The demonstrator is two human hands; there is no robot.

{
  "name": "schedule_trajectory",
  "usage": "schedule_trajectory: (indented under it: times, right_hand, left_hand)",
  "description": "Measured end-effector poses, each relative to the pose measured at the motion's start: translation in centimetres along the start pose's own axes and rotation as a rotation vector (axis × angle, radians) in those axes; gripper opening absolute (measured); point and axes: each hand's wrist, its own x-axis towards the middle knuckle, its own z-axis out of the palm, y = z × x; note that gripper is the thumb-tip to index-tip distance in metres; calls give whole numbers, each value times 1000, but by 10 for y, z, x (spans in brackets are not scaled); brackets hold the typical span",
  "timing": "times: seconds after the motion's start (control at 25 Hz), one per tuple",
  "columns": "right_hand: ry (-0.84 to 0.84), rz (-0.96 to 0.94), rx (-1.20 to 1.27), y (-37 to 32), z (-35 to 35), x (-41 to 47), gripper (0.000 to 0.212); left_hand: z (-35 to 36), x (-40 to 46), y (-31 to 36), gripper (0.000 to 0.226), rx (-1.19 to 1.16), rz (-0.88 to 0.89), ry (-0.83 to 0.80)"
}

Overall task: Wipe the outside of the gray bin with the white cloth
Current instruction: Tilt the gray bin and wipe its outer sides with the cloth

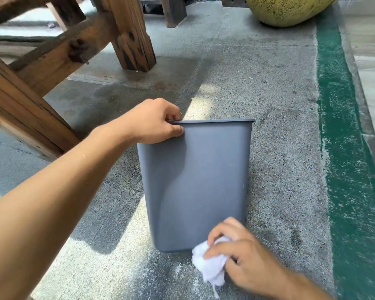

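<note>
While left fingers (173, 126) pinch the gray bin (195, 182) rim, right fingers (217, 250) bunch white cloth (208, 265).

Speckled concrete floor (258, 83) with green stripe (342, 148), wooden bench legs (132, 40), yellow-green pot (286, 9), sunlit patches.

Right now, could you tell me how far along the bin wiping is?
Underway. The left hand steadies the gray bin by its rim, and the right hand presses the bunched white cloth at the near wall's bottom corner. The other sides are hidden, so probably still unwiped.
</note>
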Motion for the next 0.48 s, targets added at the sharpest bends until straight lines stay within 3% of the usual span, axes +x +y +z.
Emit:
schedule_trajectory:
  times: [0.12,0.24,0.48]
  right_hand:
    - [270,142,135,-24,-48,46,51]
    - [483,53,68,-28,-98,102,49]
    - [410,33,-215,-11,-113,145,48]
  left_hand:
    - [0,-1,4,29,44,21,0]
    - [5,-4,12,22,40,96,-16]
    - [16,1,3,21,88,159,-15]
